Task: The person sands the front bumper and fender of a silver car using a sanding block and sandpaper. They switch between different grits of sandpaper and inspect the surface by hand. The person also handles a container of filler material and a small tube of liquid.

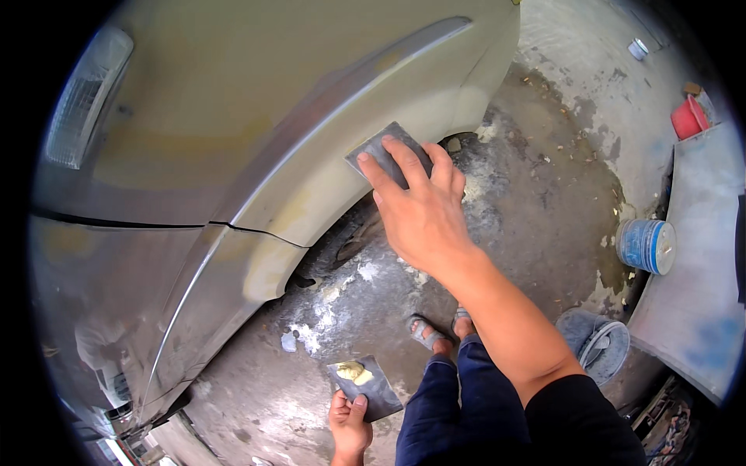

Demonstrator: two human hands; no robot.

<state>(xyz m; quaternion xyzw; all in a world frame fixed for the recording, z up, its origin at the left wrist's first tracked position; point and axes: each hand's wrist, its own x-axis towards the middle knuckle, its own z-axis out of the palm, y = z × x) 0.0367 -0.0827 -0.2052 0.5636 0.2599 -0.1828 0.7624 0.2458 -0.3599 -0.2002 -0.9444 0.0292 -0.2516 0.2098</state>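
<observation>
My right hand [423,203] has its fingers spread over a dark flat putty spreader [398,180], which lies against the pale rim of a car's wheel arch [334,194]. Its thumb side and fingertips grip the sheet near its lower and upper edges. Lower down, apart from the car, my left hand [350,423] pinches a second dark flat sheet [379,394] by its near corner, the thumb on top. A lump of pale yellow putty [353,372] sits on that sheet. Yellowish and pale patches mark the car body [194,155] around the arch.
A clear lamp [89,97] is set in the car at the left. To the right stand a blue-and-white bucket [646,246], a grey bucket [594,342], a red container [690,118] and a pale panel [691,295]. White dust and wet stains mark the concrete floor [536,202].
</observation>
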